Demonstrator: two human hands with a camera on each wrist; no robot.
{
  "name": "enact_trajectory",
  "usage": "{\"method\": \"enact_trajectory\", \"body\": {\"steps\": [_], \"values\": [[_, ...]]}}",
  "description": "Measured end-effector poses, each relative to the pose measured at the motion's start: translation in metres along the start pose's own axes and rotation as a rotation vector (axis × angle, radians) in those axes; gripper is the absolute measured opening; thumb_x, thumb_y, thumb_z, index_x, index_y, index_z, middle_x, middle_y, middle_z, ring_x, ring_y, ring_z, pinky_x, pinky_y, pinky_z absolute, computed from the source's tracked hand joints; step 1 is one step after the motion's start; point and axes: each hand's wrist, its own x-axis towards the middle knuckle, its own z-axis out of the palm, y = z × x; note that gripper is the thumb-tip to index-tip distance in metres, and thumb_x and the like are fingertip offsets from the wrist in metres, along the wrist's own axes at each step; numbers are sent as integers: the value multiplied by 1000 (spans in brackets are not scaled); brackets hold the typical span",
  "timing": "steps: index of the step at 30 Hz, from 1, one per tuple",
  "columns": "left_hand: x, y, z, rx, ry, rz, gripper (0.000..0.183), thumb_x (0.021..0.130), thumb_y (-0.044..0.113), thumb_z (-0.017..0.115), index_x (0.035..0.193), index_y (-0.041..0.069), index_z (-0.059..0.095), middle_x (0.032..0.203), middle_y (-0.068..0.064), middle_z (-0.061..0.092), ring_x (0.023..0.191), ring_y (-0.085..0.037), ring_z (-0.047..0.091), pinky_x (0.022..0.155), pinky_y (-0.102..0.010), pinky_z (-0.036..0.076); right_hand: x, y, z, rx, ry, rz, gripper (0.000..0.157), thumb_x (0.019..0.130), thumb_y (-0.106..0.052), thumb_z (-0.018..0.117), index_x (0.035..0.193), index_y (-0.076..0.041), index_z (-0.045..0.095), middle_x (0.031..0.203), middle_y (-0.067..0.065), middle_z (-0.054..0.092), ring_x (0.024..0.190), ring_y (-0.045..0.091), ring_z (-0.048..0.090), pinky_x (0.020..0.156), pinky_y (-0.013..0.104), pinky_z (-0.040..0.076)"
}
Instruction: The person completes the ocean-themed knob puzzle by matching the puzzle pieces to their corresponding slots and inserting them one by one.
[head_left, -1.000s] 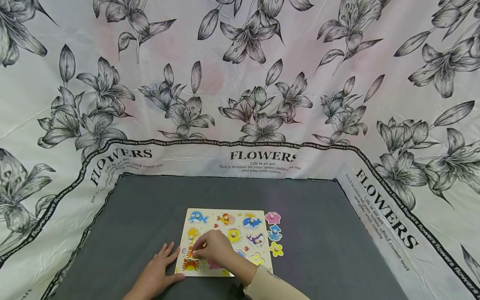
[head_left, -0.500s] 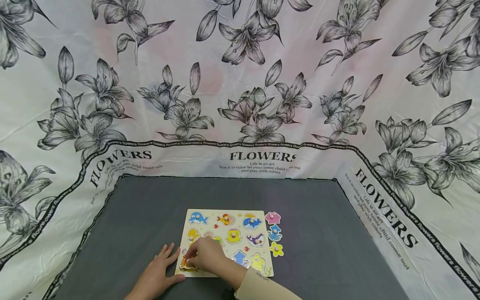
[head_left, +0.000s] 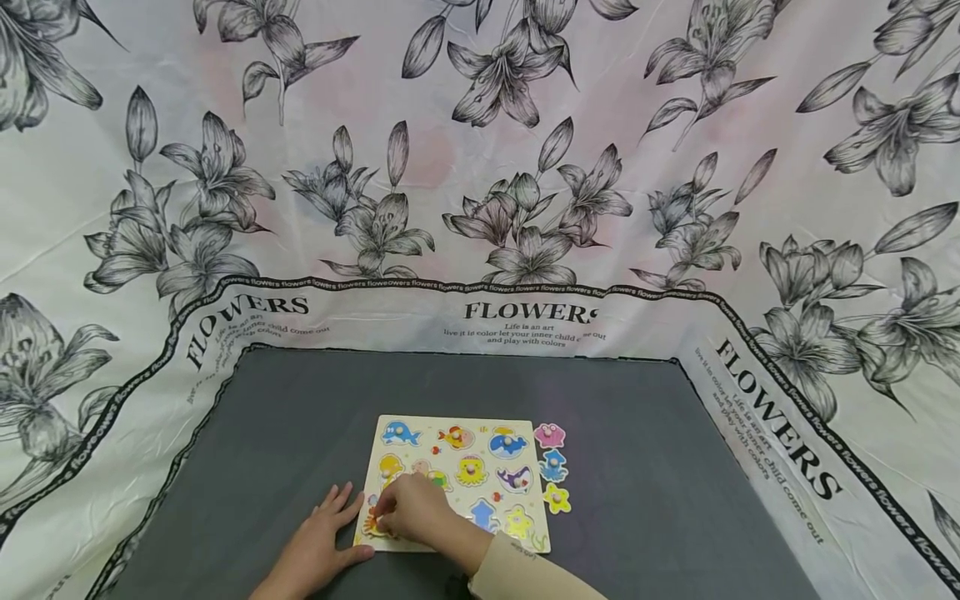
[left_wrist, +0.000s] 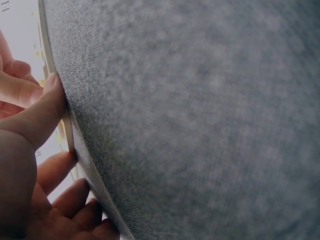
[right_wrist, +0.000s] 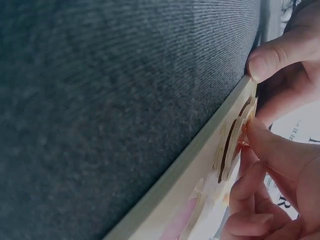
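My right hand (head_left: 420, 510) pinches an orange crab puzzle piece (head_left: 371, 527) over the near left part of a pale wooden puzzle board (head_left: 427, 423). In the right wrist view the crab piece (right_wrist: 231, 147) sits slightly raised above the board's face, thumb and fingertips at its knob. Thumb and fingers spread, my left hand (head_left: 309, 548) touches the board's left edge and near left corner. The left wrist view shows its thumb (left_wrist: 45, 112) along the board's rim. Part of the crab and the nearby pictures are hidden behind my right hand.
Right of the board lie a pink piece (head_left: 550, 435), a blue piece (head_left: 553, 465) and a yellow star piece (head_left: 557, 498). Knobbed sea-animal pieces, such as a yellow octopus (head_left: 471, 471), fill several recesses. Dark grey cloth (head_left: 660, 483) surrounds the board; flowered fabric (head_left: 525, 208) stands behind.
My right hand has moved slightly left and nearer with the crab piece, from just beyond the crab picture to over it. My left hand stays at the board's edge.
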Motion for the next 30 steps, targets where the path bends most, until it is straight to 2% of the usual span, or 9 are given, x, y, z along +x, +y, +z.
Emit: {"method": "enact_trajectory", "body": {"steps": [7, 15, 23, 30], "values": [[-9, -2, 3, 25, 25, 4, 93, 70, 54, 85, 146, 8, 55, 159, -22, 38, 149, -48, 25, 113, -69, 30, 0, -5, 8, -26, -8, -32, 6, 84, -22, 84, 81, -23, 79, 67, -19, 66, 56, -3, 49, 51, 18, 40], [-5, 3, 1, 61, 68, 34, 92, 72, 53, 85, 147, 10, 54, 159, -20, 38, 150, -45, 26, 114, -68, 32, 4, 3, -4, -83, -67, -86, 5, 83, -19, 84, 84, -22, 81, 68, -16, 64, 60, -1, 51, 52, 17, 43], [0, 5, -3, 93, 87, 68, 91, 73, 53, 84, 148, 10, 53, 159, -20, 39, 150, -45, 27, 114, -66, 33, 6, 5, -11, -138, -28, -119, 5, 84, -19, 83, 84, -22, 80, 70, -16, 65, 62, 1, 49, 55, 18, 41], [-5, 2, 1, 88, 78, 48, 90, 74, 50, 85, 148, 10, 53, 160, -19, 39, 151, -43, 27, 115, -65, 33, 4, 2, -9, -170, -70, -128, 4, 85, -20, 83, 87, -22, 80, 69, -16, 63, 62, 1, 49, 55, 18, 41]]}}
